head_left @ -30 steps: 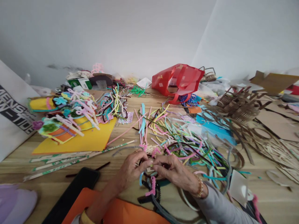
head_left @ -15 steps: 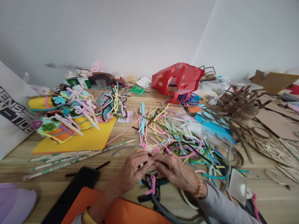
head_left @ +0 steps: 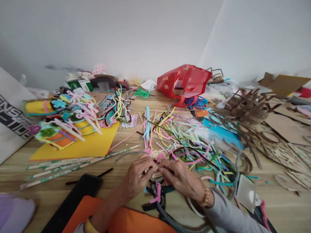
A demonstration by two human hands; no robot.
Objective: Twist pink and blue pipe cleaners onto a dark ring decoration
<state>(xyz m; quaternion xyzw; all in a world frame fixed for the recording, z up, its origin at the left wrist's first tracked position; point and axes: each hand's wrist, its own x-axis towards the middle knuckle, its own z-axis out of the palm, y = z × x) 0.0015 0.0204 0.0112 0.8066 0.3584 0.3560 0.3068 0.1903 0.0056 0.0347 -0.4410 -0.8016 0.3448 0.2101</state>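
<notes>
My left hand (head_left: 138, 173) and my right hand (head_left: 178, 176) meet fingertip to fingertip low in the middle of the view. Both are closed in a pinch. Curled bits of pink pipe cleaner (head_left: 160, 157) poke out just beyond the fingers, and the gripped part is hidden between them. Just below the hands lies another twisted pink pipe cleaner piece (head_left: 158, 193), over dark items I cannot make out clearly. An orange sheet (head_left: 136, 220) lies beneath my left forearm. Pale short sticks show behind the fingertips.
A tangle of coloured pipe cleaners (head_left: 194, 145) spreads to the right. Pipe-cleaner flowers in baskets (head_left: 65, 118) stand on a yellow sheet (head_left: 97, 142). A red bag (head_left: 170, 82) lies at the back, small woven baskets (head_left: 252, 110) at right, a black phone-like slab (head_left: 75, 197) at left.
The view has shifted slightly, so the table's things sit a little further left. Both hands keep almost the same pinch, with only small finger movement.
</notes>
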